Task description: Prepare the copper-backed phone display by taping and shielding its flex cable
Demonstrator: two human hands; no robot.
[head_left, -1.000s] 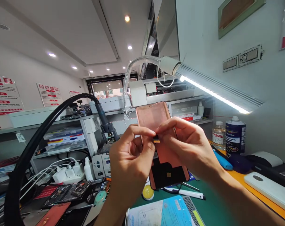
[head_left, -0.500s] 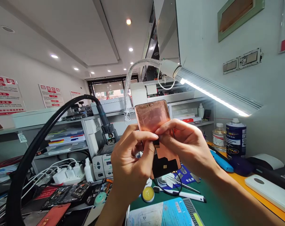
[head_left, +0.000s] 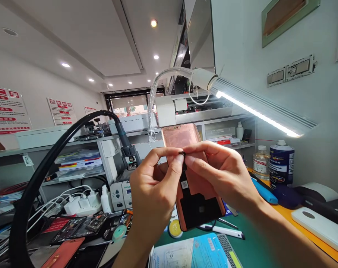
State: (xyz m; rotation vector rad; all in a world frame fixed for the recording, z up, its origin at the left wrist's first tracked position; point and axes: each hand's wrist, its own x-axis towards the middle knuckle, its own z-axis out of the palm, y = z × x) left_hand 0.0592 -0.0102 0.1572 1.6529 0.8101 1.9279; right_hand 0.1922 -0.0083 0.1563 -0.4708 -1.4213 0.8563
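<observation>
Over the green surface (head_left: 255,243), a small black flex tab (head_left: 182,153) is clamped in the grips of left hand (head_left: 153,197) and right hand (head_left: 221,175); tugging risks tearing the copper-backed curved phone panel (head_left: 178,136).

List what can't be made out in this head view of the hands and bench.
In the head view:
Small dark part: mostly hidden by the left hand and right hand.
Phone panel: middle hidden behind both hands.
Square code sticker: too small to read.
Red wall poster: text too small.
Red phone case: cut off by the bottom edge.
</observation>
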